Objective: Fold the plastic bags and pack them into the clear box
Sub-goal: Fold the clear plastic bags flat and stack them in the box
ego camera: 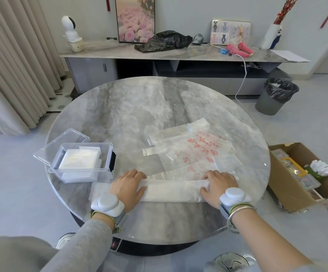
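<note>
1. Box (86, 144) sits open at the left of the table (131, 107); folded bags (78, 161) are stacked inside; lid (61, 141) lies just behind it.
2. Left hand (127, 188) curls over the long bag (171, 190) at the near edge, gripping it.
3. Right hand (218, 185) grips the same bag further right, fingers curled over its far edge.
4. Printed bags (194, 152) lie flat just beyond, right of centre.

Folded bag (171, 190) lies near clear box (80, 171), perhaps half-full.
</note>
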Motion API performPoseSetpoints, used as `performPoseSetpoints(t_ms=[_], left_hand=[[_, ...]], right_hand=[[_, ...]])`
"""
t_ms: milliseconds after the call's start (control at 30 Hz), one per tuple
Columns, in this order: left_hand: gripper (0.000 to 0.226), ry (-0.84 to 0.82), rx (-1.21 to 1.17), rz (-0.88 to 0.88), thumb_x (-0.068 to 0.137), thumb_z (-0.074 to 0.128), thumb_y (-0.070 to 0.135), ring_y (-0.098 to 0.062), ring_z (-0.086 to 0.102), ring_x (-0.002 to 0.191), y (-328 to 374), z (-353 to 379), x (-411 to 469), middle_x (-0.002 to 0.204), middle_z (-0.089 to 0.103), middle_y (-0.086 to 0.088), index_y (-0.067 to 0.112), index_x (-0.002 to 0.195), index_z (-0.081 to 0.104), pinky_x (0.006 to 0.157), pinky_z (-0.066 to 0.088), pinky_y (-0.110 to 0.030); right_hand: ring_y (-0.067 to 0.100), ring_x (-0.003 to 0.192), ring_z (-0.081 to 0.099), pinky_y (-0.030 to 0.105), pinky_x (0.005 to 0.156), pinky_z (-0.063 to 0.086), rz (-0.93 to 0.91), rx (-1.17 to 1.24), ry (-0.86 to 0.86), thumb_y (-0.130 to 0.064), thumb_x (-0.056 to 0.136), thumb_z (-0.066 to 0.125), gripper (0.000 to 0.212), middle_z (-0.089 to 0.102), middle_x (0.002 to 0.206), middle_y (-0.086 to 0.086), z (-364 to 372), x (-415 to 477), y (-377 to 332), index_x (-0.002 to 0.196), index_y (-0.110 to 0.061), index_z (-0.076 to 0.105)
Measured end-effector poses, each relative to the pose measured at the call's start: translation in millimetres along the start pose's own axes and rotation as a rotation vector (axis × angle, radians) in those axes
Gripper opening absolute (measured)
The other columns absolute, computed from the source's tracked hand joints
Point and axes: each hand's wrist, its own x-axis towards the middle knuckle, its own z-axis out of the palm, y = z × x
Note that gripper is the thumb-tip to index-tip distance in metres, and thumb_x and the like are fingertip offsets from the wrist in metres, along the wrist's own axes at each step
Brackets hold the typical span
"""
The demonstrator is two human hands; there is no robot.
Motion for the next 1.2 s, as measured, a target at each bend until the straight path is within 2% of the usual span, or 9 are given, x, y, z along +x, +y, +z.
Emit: performPoseSetpoints(t_ms=[200, 333, 433, 633, 767, 833, 900, 1000, 1200], left_hand=[[0.043, 0.185, 0.050, 0.116, 0.083, 0.069, 0.020, -0.027, 0.060, 0.113, -3, 15, -7, 0.129, 0.059, -0.002, 0.017, 0.125, 0.060, 0.090, 0.051, -0.037], [0.053, 0.129, 0.140, 0.329, 0.097, 0.035, 0.033, -0.021, 0.036, 0.142, 15, 34, -13, 0.154, 0.038, -0.004, 0.014, 0.146, 0.043, 0.112, 0.026, -0.041], [0.057, 0.052, 0.200, 0.366, 0.104, 0.018, 0.039, -0.020, 0.026, 0.146, 16, 49, -18, 0.158, 0.027, -0.005, 0.011, 0.151, 0.032, 0.113, 0.019, -0.043], [0.061, 0.000, 0.217, 0.373, 0.104, 0.013, 0.045, -0.019, 0.019, 0.148, 10, 56, -18, 0.160, 0.022, -0.007, 0.010, 0.153, 0.026, 0.114, 0.017, -0.045], [0.062, -0.003, 0.215, 0.365, 0.104, 0.014, 0.046, -0.018, 0.015, 0.149, 10, 57, -18, 0.161, 0.018, -0.005, 0.011, 0.154, 0.021, 0.115, 0.015, -0.045], [0.062, -0.004, 0.217, 0.367, 0.104, 0.015, 0.046, -0.018, 0.014, 0.149, 10, 56, -17, 0.162, 0.017, -0.005, 0.011, 0.155, 0.020, 0.115, 0.015, -0.044], [0.062, -0.003, 0.215, 0.365, 0.104, 0.015, 0.046, -0.018, 0.013, 0.149, 10, 57, -17, 0.162, 0.016, -0.005, 0.011, 0.155, 0.019, 0.115, 0.014, -0.044], [0.062, 0.007, 0.211, 0.360, 0.104, 0.014, 0.046, -0.017, 0.012, 0.150, 10, 57, -17, 0.162, 0.015, -0.004, 0.012, 0.155, 0.019, 0.115, 0.014, -0.044], [0.062, -0.003, 0.206, 0.357, 0.104, 0.014, 0.047, -0.016, 0.007, 0.150, 10, 58, -17, 0.163, 0.010, -0.003, 0.012, 0.156, 0.015, 0.116, 0.012, -0.044]], right_hand=[[0.022, 0.124, 0.041, 0.033, 0.109, 0.025, 0.002, -0.081, 0.001, -0.046, 0.088, 0.048, 0.051, 0.045, 0.132, -0.001, 7, -3, -3, 0.133, -0.025, 0.042], [0.027, 0.148, 0.004, 0.040, 0.120, 0.001, -0.026, 0.004, 0.051, -0.039, 0.092, 0.044, 0.067, 0.007, 0.160, 0.006, 10, -11, -16, 0.151, -0.020, 0.019], [0.022, 0.144, -0.019, 0.039, 0.118, -0.009, -0.134, 0.118, 0.040, -0.042, 0.093, 0.017, 0.068, -0.020, 0.156, 0.004, 24, -26, -46, 0.153, -0.017, 0.000], [0.023, 0.143, 0.025, 0.042, 0.109, 0.018, -0.145, 0.135, -0.106, -0.058, 0.097, 0.012, 0.076, 0.033, 0.152, 0.012, 70, -43, -68, 0.144, -0.004, 0.039], [0.013, 0.142, -0.019, 0.031, 0.110, -0.024, 0.095, 0.164, -0.052, -0.075, 0.058, -0.038, 0.118, -0.017, 0.155, 0.005, 66, -34, -40, 0.150, -0.007, -0.010], [0.013, 0.141, -0.024, 0.029, 0.109, -0.026, 0.164, 0.166, -0.047, -0.074, 0.046, -0.046, 0.125, -0.021, 0.156, 0.003, 64, -30, -33, 0.148, -0.008, -0.016], [0.016, 0.145, -0.019, 0.031, 0.114, -0.018, 0.173, 0.159, -0.089, -0.077, 0.058, -0.036, 0.117, -0.021, 0.156, 0.002, 61, -29, -32, 0.150, -0.008, -0.014], [0.021, 0.148, -0.008, 0.034, 0.120, -0.001, 0.175, 0.198, -0.160, -0.056, 0.098, 0.011, 0.074, -0.009, 0.161, 0.006, 44, -20, -27, 0.153, -0.009, 0.002], [0.029, 0.128, 0.035, 0.037, 0.098, 0.037, 0.541, 0.263, 0.005, -0.040, 0.092, 0.053, 0.049, 0.038, 0.141, 0.009, 15, -9, -4, 0.136, -0.020, 0.042]])
